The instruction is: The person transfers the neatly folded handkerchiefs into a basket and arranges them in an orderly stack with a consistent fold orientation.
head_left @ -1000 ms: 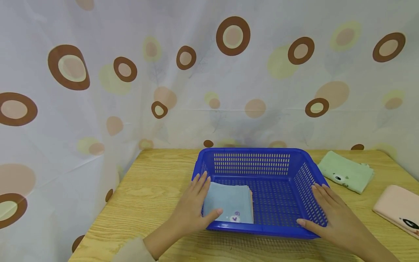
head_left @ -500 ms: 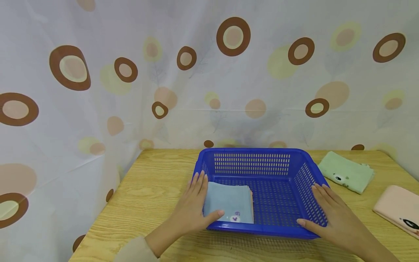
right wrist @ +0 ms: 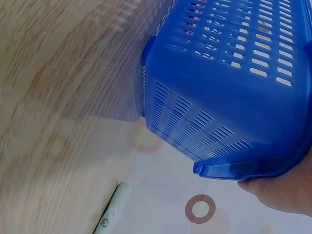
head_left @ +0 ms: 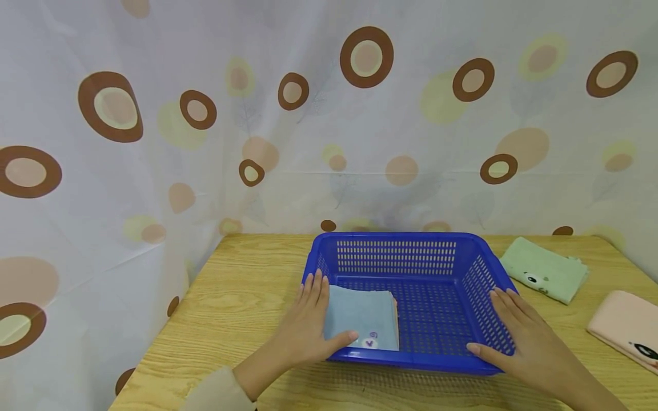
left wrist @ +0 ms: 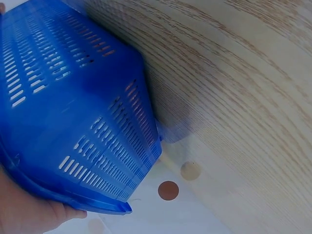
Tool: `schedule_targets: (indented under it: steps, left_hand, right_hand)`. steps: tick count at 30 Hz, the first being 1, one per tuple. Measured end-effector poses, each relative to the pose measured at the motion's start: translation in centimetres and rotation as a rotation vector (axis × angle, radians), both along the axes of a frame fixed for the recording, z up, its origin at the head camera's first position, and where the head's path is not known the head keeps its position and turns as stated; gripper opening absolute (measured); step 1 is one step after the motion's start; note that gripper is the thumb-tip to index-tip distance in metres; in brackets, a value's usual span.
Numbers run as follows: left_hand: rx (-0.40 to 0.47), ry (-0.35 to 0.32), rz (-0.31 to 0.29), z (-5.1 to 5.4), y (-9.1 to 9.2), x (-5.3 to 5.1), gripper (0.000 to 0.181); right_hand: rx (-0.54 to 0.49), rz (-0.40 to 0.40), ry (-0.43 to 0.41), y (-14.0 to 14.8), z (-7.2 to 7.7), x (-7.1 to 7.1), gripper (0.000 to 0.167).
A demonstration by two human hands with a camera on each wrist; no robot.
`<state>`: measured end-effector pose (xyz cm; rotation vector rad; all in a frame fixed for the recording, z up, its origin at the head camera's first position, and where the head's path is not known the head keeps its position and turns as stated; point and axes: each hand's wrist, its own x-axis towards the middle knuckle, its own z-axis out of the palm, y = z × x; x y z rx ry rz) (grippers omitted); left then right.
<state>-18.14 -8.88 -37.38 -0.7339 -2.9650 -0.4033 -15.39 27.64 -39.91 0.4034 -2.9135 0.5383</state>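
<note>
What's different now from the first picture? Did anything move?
The left hand has shifted slightly to the right. Nothing was picked up or let go. The right hand, blue basket, blue cloth, green cloth and pink cloth look the same.

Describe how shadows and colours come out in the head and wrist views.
Head view: fairly even light, a faint mesh-patterned shadow on the flat light-brown wooden tabletop before the blue rectangular plastic basket; left wrist view: paler, cooler colours, a soft dark patch beside the basket; right wrist view: similarly washed out, with a soft shadow beside the basket.
</note>
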Motion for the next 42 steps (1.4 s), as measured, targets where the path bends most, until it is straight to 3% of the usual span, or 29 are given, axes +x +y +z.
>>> schedule_targets:
  steps: [15,30,42]
  left_hand:
    - [-0.016,0.010,0.013,-0.35,0.02,-0.17,0.107]
    - [-0.015,-0.011,0.036,-0.17,0.11,-0.08,0.113]
    - [-0.006,-0.024,0.044,-0.17,0.19,-0.07,0.112]
  right_hand:
    - [-0.001,0.019,-0.026,0.31,0.09,-0.02,0.093]
    - [0.007,0.032,-0.021,0.64,-0.75,-0.43,0.093]
    - [0.012,0.027,-0.024,0.35,-0.21,-0.28,0.093]
